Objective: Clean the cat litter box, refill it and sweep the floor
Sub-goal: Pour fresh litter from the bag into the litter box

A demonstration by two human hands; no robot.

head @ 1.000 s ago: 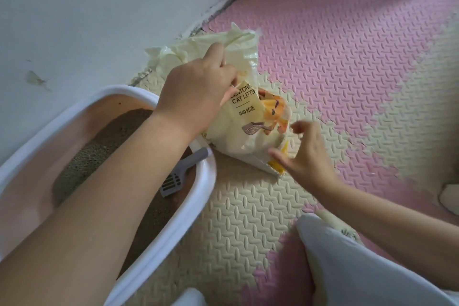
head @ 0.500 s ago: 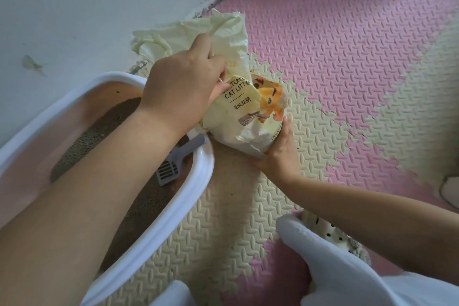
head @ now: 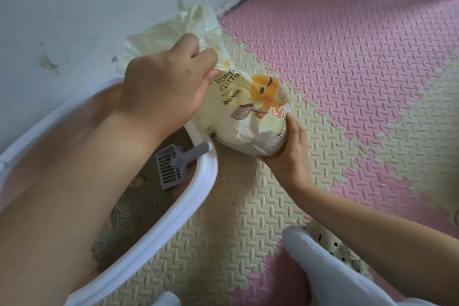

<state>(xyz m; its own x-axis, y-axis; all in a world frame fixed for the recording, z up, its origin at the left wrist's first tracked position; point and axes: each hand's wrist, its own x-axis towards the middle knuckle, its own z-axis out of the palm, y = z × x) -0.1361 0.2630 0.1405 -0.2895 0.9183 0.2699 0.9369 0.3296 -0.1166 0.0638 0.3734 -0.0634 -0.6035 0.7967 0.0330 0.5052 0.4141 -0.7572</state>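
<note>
A pale yellow cat litter bag (head: 248, 117) with an orange cat printed on it is tilted up beside the litter box. My left hand (head: 166, 87) grips the crumpled upper part of the bag. My right hand (head: 290, 146) cups the bag's bottom corner from below. The white-rimmed litter box (head: 196, 196) sits at the left, with pink inner walls and grey-brown litter inside. A grey slotted scoop (head: 173, 164) lies in the litter, its handle leaning on the rim near the bag.
A white wall (head: 74, 7) runs behind the box and bag. Pink and cream foam floor mats (head: 347, 57) cover the floor to the right. My white-clad knee (head: 323, 271) is at the bottom right, with a cream perforated slipper (head: 337, 243) behind it.
My right hand moved from open above the mat to under the bag's bottom corner. The bag has been lifted and tilted toward the litter box rim. My left hand kept its grip.
</note>
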